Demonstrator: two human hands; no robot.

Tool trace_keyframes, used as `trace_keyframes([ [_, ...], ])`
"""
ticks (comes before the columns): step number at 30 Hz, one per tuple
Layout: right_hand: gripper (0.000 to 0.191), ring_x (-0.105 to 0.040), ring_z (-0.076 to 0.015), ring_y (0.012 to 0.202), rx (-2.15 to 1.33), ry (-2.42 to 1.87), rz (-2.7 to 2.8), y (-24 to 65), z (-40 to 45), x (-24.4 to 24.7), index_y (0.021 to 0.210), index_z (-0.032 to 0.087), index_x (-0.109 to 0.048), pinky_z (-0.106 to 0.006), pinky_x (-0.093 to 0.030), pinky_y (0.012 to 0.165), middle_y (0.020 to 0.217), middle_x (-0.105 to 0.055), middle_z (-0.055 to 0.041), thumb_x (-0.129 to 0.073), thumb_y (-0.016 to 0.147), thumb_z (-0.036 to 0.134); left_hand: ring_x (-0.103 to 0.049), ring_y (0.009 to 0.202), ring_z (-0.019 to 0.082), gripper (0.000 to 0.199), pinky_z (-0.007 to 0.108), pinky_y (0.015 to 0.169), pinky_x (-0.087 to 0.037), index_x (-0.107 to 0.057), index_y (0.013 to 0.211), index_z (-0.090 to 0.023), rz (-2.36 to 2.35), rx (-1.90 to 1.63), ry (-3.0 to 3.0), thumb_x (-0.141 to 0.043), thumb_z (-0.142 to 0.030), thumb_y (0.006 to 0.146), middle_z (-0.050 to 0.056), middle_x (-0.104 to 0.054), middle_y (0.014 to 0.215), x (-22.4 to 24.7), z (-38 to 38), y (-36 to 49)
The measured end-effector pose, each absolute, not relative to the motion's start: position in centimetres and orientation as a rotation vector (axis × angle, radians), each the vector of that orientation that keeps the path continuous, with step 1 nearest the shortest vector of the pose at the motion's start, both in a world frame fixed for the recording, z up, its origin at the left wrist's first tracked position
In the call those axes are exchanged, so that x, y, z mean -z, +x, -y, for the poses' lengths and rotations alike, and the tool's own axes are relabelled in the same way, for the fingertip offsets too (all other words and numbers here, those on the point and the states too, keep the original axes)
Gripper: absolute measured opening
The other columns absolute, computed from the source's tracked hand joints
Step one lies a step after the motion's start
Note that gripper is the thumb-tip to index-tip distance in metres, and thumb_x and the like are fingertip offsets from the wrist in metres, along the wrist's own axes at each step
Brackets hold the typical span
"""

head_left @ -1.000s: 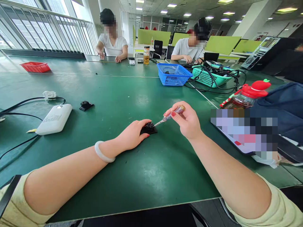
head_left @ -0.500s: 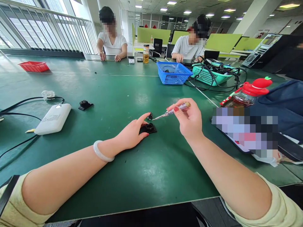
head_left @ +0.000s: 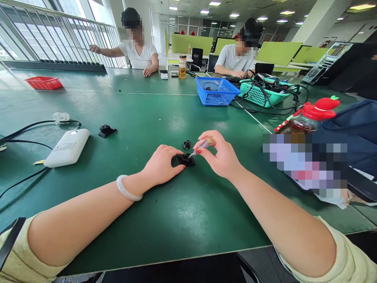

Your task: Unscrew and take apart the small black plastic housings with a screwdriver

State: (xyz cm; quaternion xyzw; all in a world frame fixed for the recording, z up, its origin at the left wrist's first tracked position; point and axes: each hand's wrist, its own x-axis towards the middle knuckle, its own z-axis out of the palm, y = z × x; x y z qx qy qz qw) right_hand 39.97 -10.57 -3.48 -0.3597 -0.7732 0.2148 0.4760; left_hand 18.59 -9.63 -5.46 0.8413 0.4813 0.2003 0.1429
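Observation:
My left hand [head_left: 161, 164] grips a small flat black part [head_left: 186, 160] between thumb and fingers, steadying it on the green table. In my right hand [head_left: 219, 154] is a screwdriver [head_left: 204, 145] with a clear purplish handle. It slants down to the left, and its tip meets the recess of the black part; the exact contact point is too small to make out. Just behind the part lies a small heap of dark screw-like pieces [head_left: 187, 144], which neither hand touches. Farther left rests another black part [head_left: 106, 130] with a similar dark heap on it.
A white power bank [head_left: 67, 148] with black cables lies at the left. Farther off are a red tray [head_left: 43, 83], a blue basket [head_left: 218, 92] and a green basket [head_left: 260, 94] full of cables. A red-lidded bottle [head_left: 309, 116] stands right. Two people sit opposite.
My right hand has brought the screwdriver down and left onto the black part. My left fingers have drawn back from the dark pieces to the part. A person opposite has stretched an arm sideways.

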Motion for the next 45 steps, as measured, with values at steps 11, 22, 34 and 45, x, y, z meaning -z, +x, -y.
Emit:
trace_keyframes([
  [11,0.02,-0.067,-0.0172,0.08,-0.477,-0.724,1.666,39.9,10.7,3.5,0.112,0.027,-0.045,-0.038,-0.055,0.08,0.083,-0.066,0.0006,-0.051,0.099,0.04,-0.056,0.114,0.03,0.037,0.048,0.105,-0.045,-0.072,0.115,-0.021,-1.311,-0.58,2.457,-0.067,-0.041,0.083,0.007,-0.072,0.112,5.9,9.1,18.3],
  [22,0.014,-0.066,-0.0163,0.073,-0.468,-0.995,1.804,39.6,10.6,3.2,0.087,0.024,-0.052,-0.032,-0.052,0.073,0.077,-0.068,0.0013,-0.062,0.092,0.033,-0.059,0.11,0.029,0.037,0.047,0.101,-0.047,-0.072,0.116,-0.023,-1.283,-0.602,2.453,-0.068,-0.04,0.083,0.006,-0.073,0.11,5.6,9.3,18.5],
  [34,0.01,-0.064,-0.0167,0.07,-0.456,-0.849,1.837,40.0,11.3,3.0,0.089,0.024,-0.051,-0.035,-0.051,0.074,0.077,-0.066,0.0005,-0.053,0.096,0.031,-0.061,0.106,0.027,0.035,0.043,0.098,-0.048,-0.073,0.116,-0.025,-1.282,-0.619,2.464,-0.068,-0.037,0.084,0.004,-0.073,0.105,5.6,9.3,18.5],
  [45,0.004,-0.065,-0.0158,0.073,-0.404,-0.746,1.679,39.9,11.5,2.9,0.097,0.026,-0.053,-0.033,-0.052,0.075,0.079,-0.065,0.0016,-0.055,0.096,0.029,-0.06,0.107,0.027,0.035,0.043,0.098,-0.048,-0.072,0.116,-0.024,-1.271,-0.627,2.461,-0.07,-0.036,0.083,0.005,-0.074,0.107,5.7,9.3,18.4],
])
